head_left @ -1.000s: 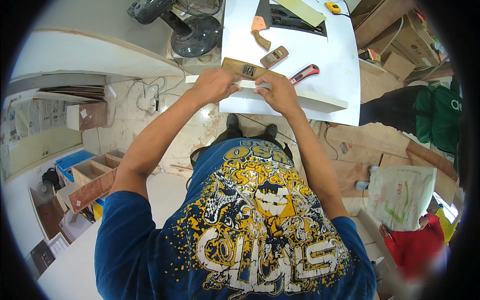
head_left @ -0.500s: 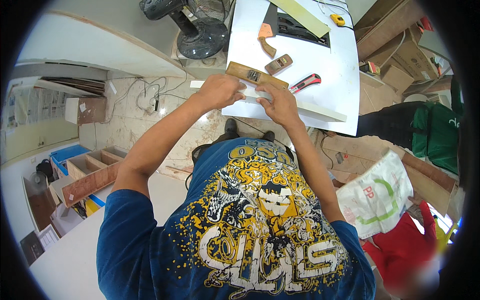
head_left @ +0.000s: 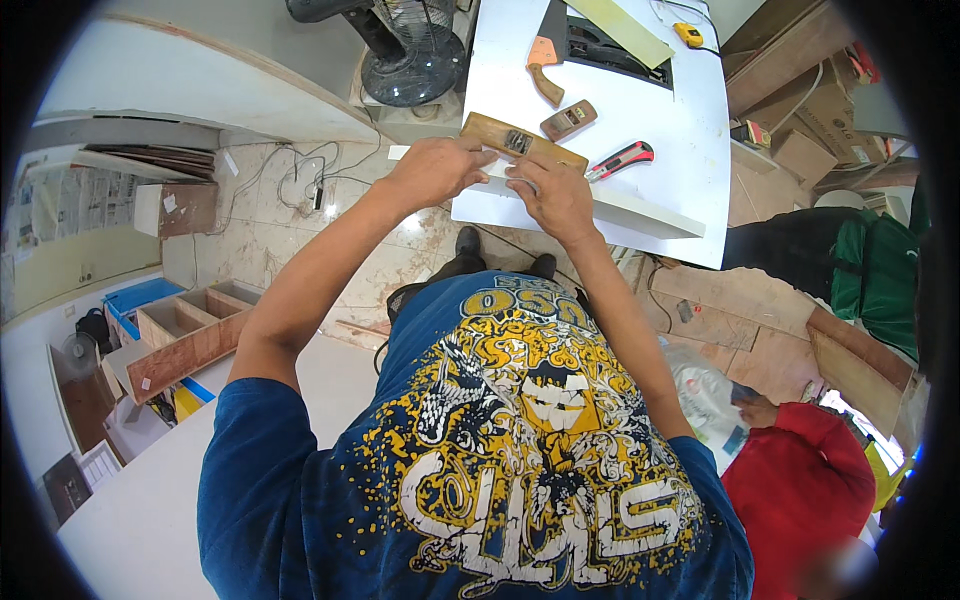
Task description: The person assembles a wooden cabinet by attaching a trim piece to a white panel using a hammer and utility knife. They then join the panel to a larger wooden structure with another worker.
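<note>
A long white board [head_left: 650, 214] lies along the near edge of the white worktable, its left end jutting past the table. My left hand [head_left: 437, 173] is closed on it with the fingers curled. On the same board my right hand [head_left: 556, 196] rests with bent fingers, thumb toward my left hand. The fingertips partly hide what lies between them. Just beyond the hands is a wooden hand plane [head_left: 518, 141]. A red and black utility knife [head_left: 620, 160] sits right of it, and a brown sanding-block-like piece [head_left: 567, 120] behind it.
Farther back on the table [head_left: 690, 120] lie a handsaw [head_left: 543, 70], a pale yellow strip [head_left: 625, 35] and a yellow tape measure [head_left: 688, 35]. A black fan [head_left: 410, 70] stands at left. A person in a red sleeve [head_left: 800, 460] handles a plastic sack [head_left: 703, 400] at lower right.
My hands stay at the board, with fingers shifted slightly. The view has moved a little. At right, the person in red has drawn the sack lower and crumpled it.
</note>
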### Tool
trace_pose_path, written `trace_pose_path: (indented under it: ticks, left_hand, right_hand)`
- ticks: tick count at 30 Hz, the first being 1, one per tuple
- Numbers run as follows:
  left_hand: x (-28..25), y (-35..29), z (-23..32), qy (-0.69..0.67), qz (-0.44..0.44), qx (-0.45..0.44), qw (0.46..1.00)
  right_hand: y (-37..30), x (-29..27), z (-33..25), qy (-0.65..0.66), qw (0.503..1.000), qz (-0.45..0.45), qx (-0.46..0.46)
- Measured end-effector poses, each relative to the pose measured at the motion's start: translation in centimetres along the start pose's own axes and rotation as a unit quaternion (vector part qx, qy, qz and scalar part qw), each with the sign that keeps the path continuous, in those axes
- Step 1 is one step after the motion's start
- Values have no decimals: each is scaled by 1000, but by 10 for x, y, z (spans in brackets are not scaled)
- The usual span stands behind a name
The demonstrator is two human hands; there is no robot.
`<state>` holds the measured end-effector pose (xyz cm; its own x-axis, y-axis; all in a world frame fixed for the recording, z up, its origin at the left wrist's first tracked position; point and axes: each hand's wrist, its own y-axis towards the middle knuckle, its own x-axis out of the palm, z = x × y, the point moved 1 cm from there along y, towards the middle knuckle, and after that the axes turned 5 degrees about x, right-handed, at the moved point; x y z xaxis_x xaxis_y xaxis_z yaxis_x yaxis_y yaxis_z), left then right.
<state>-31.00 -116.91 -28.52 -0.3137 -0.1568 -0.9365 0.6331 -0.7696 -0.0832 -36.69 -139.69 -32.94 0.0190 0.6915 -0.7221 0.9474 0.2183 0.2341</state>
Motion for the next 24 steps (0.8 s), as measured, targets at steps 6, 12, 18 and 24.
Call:
trace_pose_path:
  ticks: [6,12,18,24]
  left_hand:
    - [-8,-9,-17,-30,22,20,999]
    - [-4,-15,-16,-40,37,-11,998]
    - [-3,-10,-11,-29,60,-25,997]
    - [-3,-12,-8,-9,42,-26,999]
  right_hand:
    - [-1,-1,-1,7,1000,12,-10]
    - [-2,2,-4,9,1000,9,6]
    - [-2,3,-4,-7,1000,15,10]
    - [-4,4,-6,6,1000,28,2]
